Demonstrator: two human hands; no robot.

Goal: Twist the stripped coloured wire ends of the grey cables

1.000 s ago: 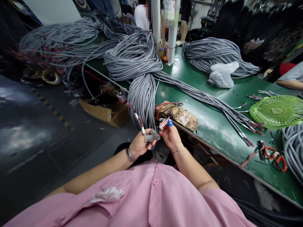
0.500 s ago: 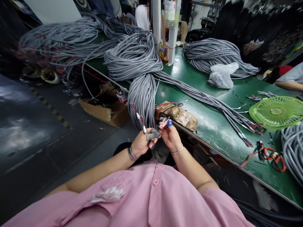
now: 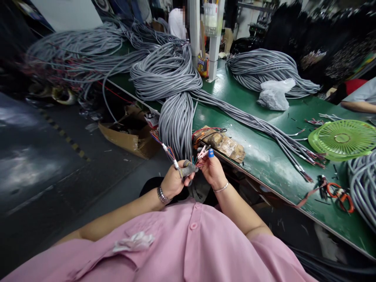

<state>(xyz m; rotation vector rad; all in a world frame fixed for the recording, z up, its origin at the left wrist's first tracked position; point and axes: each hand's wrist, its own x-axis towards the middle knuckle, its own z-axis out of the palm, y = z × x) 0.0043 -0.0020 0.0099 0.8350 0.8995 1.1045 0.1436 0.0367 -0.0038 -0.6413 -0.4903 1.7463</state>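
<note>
We're at a green bench (image 3: 254,137) in a cluttered workshop, grey cable coils (image 3: 166,72) heaped along it. Our L hand (image 3: 174,178) is closed round a cable end (image 3: 176,164), its coloured wires (image 3: 169,152) poking out betw. white bands. Our R hand (image 3: 214,170), thumb in a blue cap (image 3: 211,153), seems to pinch a pale pink piece (image 3: 202,152) just beside thin red wires (image 3: 200,165). It's all held up near the bench edge, in front of us. Step in hand, we'd say: separating fine wires; next move prob. calls for a steady L hold & light R fingertips. Hard to tell: what the pink piece is, & where the wires end; R fingers mostly hidden. Co-worker's arm (image 3: 360,106) is cut off at far right.
</note>
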